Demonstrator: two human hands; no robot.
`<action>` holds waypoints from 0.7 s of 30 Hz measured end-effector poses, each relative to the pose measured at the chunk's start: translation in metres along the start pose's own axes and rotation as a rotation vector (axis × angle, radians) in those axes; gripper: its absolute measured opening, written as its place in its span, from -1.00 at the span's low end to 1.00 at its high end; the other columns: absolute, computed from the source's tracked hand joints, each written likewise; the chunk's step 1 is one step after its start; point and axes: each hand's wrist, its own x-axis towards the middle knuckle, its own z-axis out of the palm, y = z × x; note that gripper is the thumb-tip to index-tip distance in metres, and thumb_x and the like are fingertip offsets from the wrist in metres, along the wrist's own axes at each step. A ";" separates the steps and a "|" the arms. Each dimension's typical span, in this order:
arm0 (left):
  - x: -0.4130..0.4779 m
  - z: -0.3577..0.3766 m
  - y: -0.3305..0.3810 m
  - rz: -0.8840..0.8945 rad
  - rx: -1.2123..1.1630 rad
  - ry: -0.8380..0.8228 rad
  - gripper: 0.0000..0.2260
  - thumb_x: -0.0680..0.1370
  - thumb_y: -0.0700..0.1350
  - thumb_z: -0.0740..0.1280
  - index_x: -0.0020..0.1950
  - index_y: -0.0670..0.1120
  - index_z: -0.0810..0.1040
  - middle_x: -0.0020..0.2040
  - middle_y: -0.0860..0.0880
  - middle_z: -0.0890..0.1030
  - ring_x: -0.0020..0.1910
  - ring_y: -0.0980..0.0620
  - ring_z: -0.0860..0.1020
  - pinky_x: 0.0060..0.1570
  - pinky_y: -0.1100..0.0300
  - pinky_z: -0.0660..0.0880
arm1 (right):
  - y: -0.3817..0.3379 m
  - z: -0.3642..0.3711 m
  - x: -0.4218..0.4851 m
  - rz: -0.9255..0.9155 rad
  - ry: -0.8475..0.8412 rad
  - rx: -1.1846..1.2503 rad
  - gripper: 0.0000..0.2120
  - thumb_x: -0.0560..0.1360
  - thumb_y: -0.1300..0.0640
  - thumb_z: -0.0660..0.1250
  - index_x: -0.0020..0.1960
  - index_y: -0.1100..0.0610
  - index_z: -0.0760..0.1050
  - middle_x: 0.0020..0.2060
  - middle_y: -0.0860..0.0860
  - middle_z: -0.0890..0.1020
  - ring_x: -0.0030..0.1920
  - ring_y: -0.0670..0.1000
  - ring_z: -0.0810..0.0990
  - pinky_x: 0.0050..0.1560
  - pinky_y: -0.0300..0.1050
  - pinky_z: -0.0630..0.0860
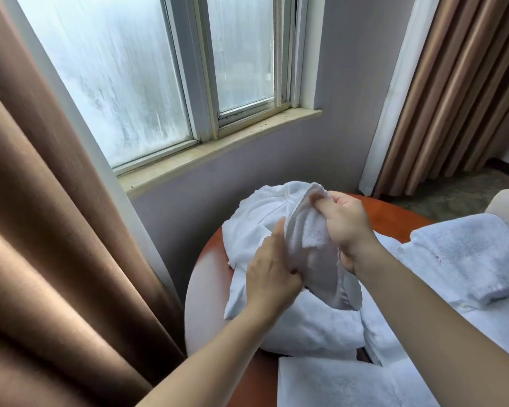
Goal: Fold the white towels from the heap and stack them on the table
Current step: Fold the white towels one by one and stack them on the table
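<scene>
The person is holding one small white towel (312, 254) up in both hands, just above the heap (303, 330) that is lying on the round orange tabletop (394, 212). The right hand (346, 223) is gripping the towel's upper end, fingers curled round a bunched fold, and is sitting higher and farther away. The left hand (272, 277) is pinching the towel's left edge about halfway down, thumb and fingers closed on the cloth, and is sitting lower and nearer.

The towel's long axis is running from the far, high end at the right hand down toward the near right, where its free end is hanging loose and touching the heap. The cloth is bunched and twisted along that line, not spread flat, so no corner is showing clearly.

The step in hand is probably the opening-out of the towel before the first fold. For that the hands are likely needing to part along the long axis, or to slide out to two corners of one short edge; the left hand, being nearer the hanging end, seems better placed to run down and find it.

Folded towels (465, 254) are lying to the right, and another flat one (335, 383) is lying at the near edge.
</scene>
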 end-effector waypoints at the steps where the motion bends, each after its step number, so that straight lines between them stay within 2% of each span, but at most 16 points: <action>1: 0.002 0.000 -0.002 -0.044 0.012 -0.012 -0.18 0.38 -0.18 0.33 0.54 0.19 0.03 0.29 0.17 0.46 0.18 0.05 0.48 -0.01 0.20 0.40 | 0.000 -0.002 -0.001 0.001 -0.009 0.007 -0.62 0.58 0.05 0.31 -0.02 0.43 0.47 -0.20 0.16 0.52 -0.17 0.08 0.50 -0.10 0.00 0.47; 3: 0.004 -0.001 -0.007 -0.100 0.070 -0.030 -0.21 0.37 -0.19 0.31 0.51 0.22 0.08 0.25 0.17 0.48 0.15 0.03 0.49 -0.05 0.18 0.39 | 0.001 -0.007 -0.003 0.003 -0.029 0.009 -0.67 0.58 0.05 0.31 -0.04 0.36 0.50 -0.22 0.17 0.53 -0.18 0.08 0.51 -0.12 -0.01 0.49; 5: 0.007 -0.003 -0.013 -0.092 0.112 -0.059 -0.34 0.35 -0.16 0.34 0.40 0.20 0.26 0.17 0.15 0.51 0.11 0.03 0.48 -0.06 0.13 0.42 | 0.001 -0.012 -0.005 0.011 -0.035 0.032 -0.72 0.57 0.04 0.31 -0.05 0.29 0.53 -0.24 0.16 0.55 -0.20 0.07 0.53 -0.15 -0.04 0.51; 7: 0.010 -0.003 -0.020 -0.060 0.027 -0.173 -0.53 0.32 -0.10 0.42 0.20 0.09 0.43 0.07 0.10 0.53 0.08 0.01 0.48 -0.03 0.11 0.44 | 0.002 -0.018 -0.007 0.027 -0.049 0.079 -0.71 0.56 0.02 0.32 -0.05 0.28 0.54 -0.21 0.17 0.57 -0.18 0.07 0.56 -0.11 -0.02 0.54; 8: 0.010 -0.003 -0.023 -0.031 0.000 -0.275 -0.55 0.32 -0.09 0.47 0.18 0.04 0.46 0.08 0.07 0.53 0.10 0.02 0.46 -0.01 0.15 0.41 | 0.002 -0.020 -0.008 0.036 -0.061 0.097 -0.71 0.56 0.01 0.32 -0.07 0.26 0.54 -0.21 0.17 0.58 -0.18 0.07 0.56 -0.10 -0.02 0.55; 10: 0.007 -0.001 -0.033 0.039 0.054 -0.450 -0.44 0.35 -0.09 0.53 0.31 0.00 0.43 0.19 0.06 0.49 0.19 0.07 0.41 0.04 0.25 0.33 | 0.000 -0.026 -0.009 0.060 -0.084 0.103 -0.74 0.57 0.01 0.30 -0.08 0.23 0.53 -0.21 0.15 0.59 -0.18 0.05 0.58 -0.11 -0.05 0.57; 11: 0.006 0.002 -0.039 0.060 0.109 -0.478 -0.37 0.35 -0.09 0.54 0.37 0.01 0.39 0.22 0.07 0.46 0.20 0.09 0.40 0.06 0.26 0.32 | -0.001 -0.028 -0.009 0.067 -0.087 0.108 -0.75 0.57 0.02 0.29 -0.06 0.23 0.53 -0.20 0.15 0.59 -0.17 0.06 0.59 -0.09 -0.04 0.58; 13: 0.005 0.008 -0.050 0.058 0.169 -0.444 -0.41 0.37 -0.08 0.52 0.35 0.01 0.40 0.19 0.06 0.48 0.18 0.07 0.42 0.10 0.15 0.38 | -0.003 -0.034 -0.008 0.074 -0.077 0.136 -0.76 0.58 0.04 0.28 0.01 0.24 0.53 -0.14 0.18 0.59 -0.11 0.11 0.58 -0.02 0.01 0.57; 16: 0.001 0.018 -0.058 0.051 0.129 -0.252 -0.84 0.50 -0.05 0.33 0.04 -0.04 0.48 -0.02 0.00 0.59 0.02 -0.09 0.54 -0.02 -0.03 0.44 | -0.003 -0.039 -0.008 0.086 -0.072 0.151 -0.67 0.59 0.06 0.27 0.16 0.34 0.50 -0.08 0.23 0.58 -0.06 0.14 0.58 0.09 0.09 0.55; 17: 0.000 0.019 -0.058 0.028 0.099 -0.201 -0.88 0.51 -0.05 0.26 0.00 -0.04 0.47 -0.07 -0.01 0.60 -0.04 -0.12 0.55 -0.05 -0.04 0.45 | -0.003 -0.041 -0.008 0.088 -0.071 0.144 -0.65 0.59 0.06 0.27 0.17 0.36 0.49 -0.07 0.24 0.58 -0.06 0.14 0.58 0.11 0.11 0.54; 21: 0.009 0.009 -0.060 -0.111 -0.048 -0.093 -0.77 0.44 -0.11 0.08 0.04 0.08 0.39 -0.13 -0.02 0.59 -0.13 -0.11 0.50 -0.10 0.03 0.47 | 0.000 -0.057 -0.005 0.092 0.011 0.128 -0.66 0.59 0.11 0.27 0.16 0.39 0.50 -0.09 0.19 0.57 -0.08 0.12 0.56 0.02 0.03 0.54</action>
